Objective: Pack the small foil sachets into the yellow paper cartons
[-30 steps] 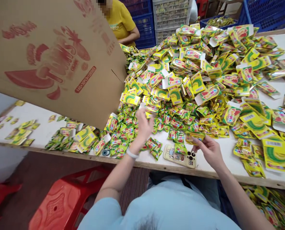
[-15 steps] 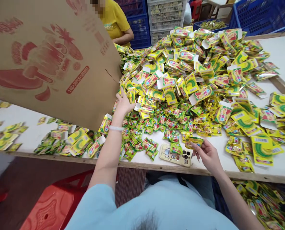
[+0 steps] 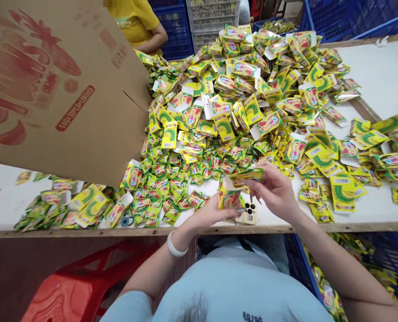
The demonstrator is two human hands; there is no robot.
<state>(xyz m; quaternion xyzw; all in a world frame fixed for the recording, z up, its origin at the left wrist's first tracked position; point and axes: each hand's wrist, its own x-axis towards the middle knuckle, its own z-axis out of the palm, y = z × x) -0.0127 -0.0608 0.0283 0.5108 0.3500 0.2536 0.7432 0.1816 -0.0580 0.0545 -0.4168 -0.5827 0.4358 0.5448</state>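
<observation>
My left hand, a pale band round its wrist, is closed on a small open candy box with its flap up. My right hand pinches flat yellow-green candy packets, held level right at the box's open top. I cannot tell whether their ends are inside it. Beneath the hands lies a phone in a cream case, partly covered by the left hand. Ahead of both hands, loose green candy packets are spread in front of a heap of filled-looking small boxes.
A large printed carton stands at the left. More boxes lie at the right. Blue crates and a person in a yellow shirt are behind the table. A red stool is at lower left, a filled blue crate below right.
My left hand has come back from the heap with a small box in it. My right hand has raised the packets and brought them to that box. The view has shifted right.
</observation>
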